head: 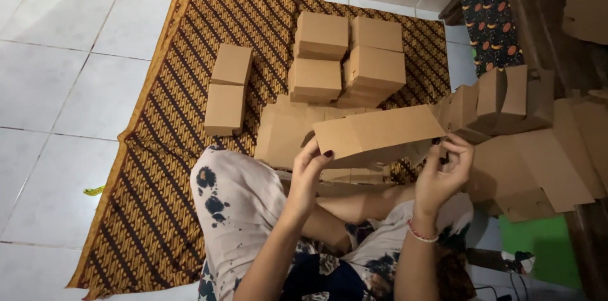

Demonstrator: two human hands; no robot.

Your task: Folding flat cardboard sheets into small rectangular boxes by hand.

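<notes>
My left hand (308, 171) grips the left end of a brown cardboard box blank (380, 131), partly folded and held above my lap. At the blank's right end, my right hand (446, 171) pinches a flap; a beaded bracelet circles that wrist. Both hands hold the same piece of cardboard. My knee in white patterned trousers (234, 203) sits below the left hand.
Several folded cardboard boxes (345, 60) stand stacked on a brown patterned cloth (158, 168), with two more boxes (228, 89) to their left. Flat and half-folded blanks (538, 162) pile up at the right. White floor tiles (57, 73) surround the cloth.
</notes>
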